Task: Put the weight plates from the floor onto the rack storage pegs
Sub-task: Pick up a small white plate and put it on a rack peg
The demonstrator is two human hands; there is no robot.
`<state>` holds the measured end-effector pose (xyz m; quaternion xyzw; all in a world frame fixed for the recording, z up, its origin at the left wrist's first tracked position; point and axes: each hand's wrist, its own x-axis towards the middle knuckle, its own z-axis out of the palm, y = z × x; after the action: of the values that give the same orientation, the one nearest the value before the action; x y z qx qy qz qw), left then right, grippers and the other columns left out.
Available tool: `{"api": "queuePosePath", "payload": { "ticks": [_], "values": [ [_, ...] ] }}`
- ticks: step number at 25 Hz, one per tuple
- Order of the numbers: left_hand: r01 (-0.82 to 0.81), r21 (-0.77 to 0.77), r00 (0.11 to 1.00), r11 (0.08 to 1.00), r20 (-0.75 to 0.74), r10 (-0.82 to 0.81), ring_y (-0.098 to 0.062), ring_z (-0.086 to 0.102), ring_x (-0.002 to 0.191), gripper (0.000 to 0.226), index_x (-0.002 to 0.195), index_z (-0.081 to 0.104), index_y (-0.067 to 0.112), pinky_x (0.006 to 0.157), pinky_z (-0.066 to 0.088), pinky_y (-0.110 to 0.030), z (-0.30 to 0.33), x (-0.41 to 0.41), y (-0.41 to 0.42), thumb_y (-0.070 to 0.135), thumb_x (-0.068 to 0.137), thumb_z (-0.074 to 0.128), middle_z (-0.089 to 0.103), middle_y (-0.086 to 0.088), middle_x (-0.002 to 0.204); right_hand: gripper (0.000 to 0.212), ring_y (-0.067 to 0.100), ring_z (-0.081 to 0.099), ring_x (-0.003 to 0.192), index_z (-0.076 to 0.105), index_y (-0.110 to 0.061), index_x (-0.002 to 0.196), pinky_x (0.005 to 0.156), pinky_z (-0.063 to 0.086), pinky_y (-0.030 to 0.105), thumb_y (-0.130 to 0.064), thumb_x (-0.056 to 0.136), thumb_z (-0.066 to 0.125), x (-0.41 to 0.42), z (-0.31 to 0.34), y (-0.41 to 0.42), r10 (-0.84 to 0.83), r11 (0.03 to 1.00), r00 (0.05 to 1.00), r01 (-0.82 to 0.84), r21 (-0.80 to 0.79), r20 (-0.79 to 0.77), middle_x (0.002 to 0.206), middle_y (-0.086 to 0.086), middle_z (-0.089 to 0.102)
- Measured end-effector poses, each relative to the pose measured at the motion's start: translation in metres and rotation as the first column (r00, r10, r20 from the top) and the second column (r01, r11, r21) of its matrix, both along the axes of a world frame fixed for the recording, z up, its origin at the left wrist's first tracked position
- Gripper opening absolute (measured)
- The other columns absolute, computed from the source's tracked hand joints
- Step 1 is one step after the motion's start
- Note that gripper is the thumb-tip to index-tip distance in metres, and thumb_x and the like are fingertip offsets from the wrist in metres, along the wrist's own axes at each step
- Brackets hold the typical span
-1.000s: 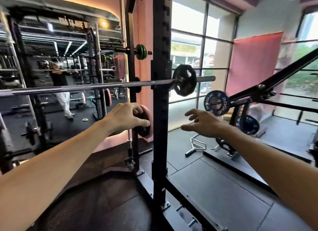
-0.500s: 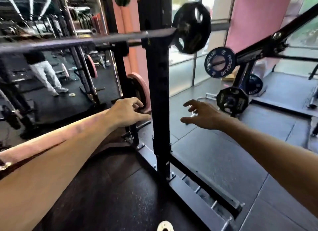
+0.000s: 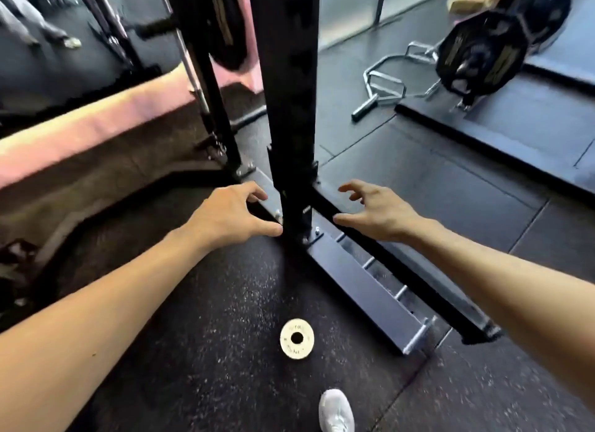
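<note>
One small white plate (image 3: 297, 338) on the floor, two empty hands (image 3: 230, 211) (image 3: 376, 208), one shoe (image 3: 336, 410).

I see dark speckled rubber floor (image 3: 209, 351) under me — a small white weight plate (image 3: 297, 338) lies flat on it, near the rack's base rail (image 3: 360, 290). A white shoe (image 3: 336, 410) stands just below the plate; a hex bar (image 3: 386, 80) rests farther off.

Both bare arms reached forward and down, hands empty.

The left hand (image 3: 230, 211) was extended palm-down, its fingers loosely bent and the thumb stretched out to the right. The right hand (image 3: 378, 211) mirrored it, fingers spread and slightly bent, thumb pointing left. Neither hand held anything. A white-shoed foot (image 3: 336, 410) showed below.
</note>
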<state>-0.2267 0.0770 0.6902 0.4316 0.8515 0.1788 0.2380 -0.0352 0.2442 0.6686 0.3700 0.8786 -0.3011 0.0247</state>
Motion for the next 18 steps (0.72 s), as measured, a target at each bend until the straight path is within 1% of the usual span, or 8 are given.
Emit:
{"api": "queuePosePath", "payload": {
  "ticks": [4,7,11,14,16,18],
  "values": [
    [-0.025,-0.122,0.996,0.992,0.081,0.035,-0.014,0.057,0.108,0.069,0.121,0.059,0.033,0.095,0.047,-0.034,-0.169,-0.009,0.001,0.055,0.061,0.084,0.06,0.01,0.12,0.061,0.019,0.055,0.119,0.048,-0.031,0.133,0.1,0.045,0.038,-0.049,0.078,0.068,-0.014,-0.17,0.005,0.023,0.999,0.997,-0.02,-0.049,0.068,0.128,-0.001,0.059],
    [-0.048,-0.187,0.988,0.981,0.136,0.074,-0.013,0.056,0.108,0.071,0.124,0.056,0.033,0.095,0.047,-0.034,-0.284,-0.004,-0.006,0.055,0.063,0.083,0.058,0.009,0.124,0.059,0.02,0.052,0.122,0.046,-0.03,0.136,0.101,0.043,0.037,-0.046,0.082,0.065,-0.011,-0.29,-0.006,0.061,0.993,0.986,-0.045,-0.107,0.153,0.132,0.0,0.056],
    [-0.079,-0.269,0.964,0.96,0.225,0.142,-0.013,0.054,0.11,0.074,0.129,0.052,0.034,0.095,0.047,-0.034,-0.439,0.015,-0.024,0.055,0.065,0.081,0.056,0.009,0.129,0.06,0.019,0.053,0.119,0.042,-0.033,0.137,0.098,0.046,0.041,-0.05,0.083,0.063,-0.001,-0.443,-0.031,0.114,0.974,0.962,-0.059,-0.217,0.249,0.133,-0.002,0.054],
    [-0.091,-0.317,0.946,0.944,0.269,0.181,-0.013,0.054,0.108,0.075,0.13,0.051,0.035,0.093,0.046,-0.033,-0.542,0.031,-0.039,0.055,0.064,0.081,0.055,0.011,0.127,0.06,0.018,0.053,0.118,0.042,-0.035,0.137,0.097,0.047,0.041,-0.051,0.084,0.063,0.003,-0.537,-0.048,0.105,0.964,0.952,-0.026,-0.265,0.288,0.131,-0.003,0.055],
    [-0.096,-0.316,0.94,0.944,0.284,0.19,-0.015,0.053,0.111,0.077,0.132,0.05,0.034,0.096,0.046,-0.036,-0.59,0.036,-0.047,0.053,0.064,0.082,0.055,0.01,0.127,0.061,0.019,0.054,0.118,0.041,-0.035,0.138,0.096,0.048,0.04,-0.051,0.084,0.064,0.003,-0.581,-0.056,0.113,0.957,0.947,-0.023,-0.288,0.3,0.131,-0.002,0.055],
    [-0.099,-0.322,0.939,0.942,0.283,0.196,-0.014,0.053,0.108,0.079,0.135,0.049,0.03,0.094,0.045,-0.034,-0.638,0.042,-0.053,0.049,0.066,0.082,0.056,0.009,0.127,0.062,0.02,0.055,0.115,0.041,-0.034,0.138,0.095,0.048,0.04,-0.051,0.083,0.064,0.005,-0.628,-0.068,0.128,0.948,0.94,-0.022,-0.318,0.315,0.129,0.0,0.056]
  ]
}}
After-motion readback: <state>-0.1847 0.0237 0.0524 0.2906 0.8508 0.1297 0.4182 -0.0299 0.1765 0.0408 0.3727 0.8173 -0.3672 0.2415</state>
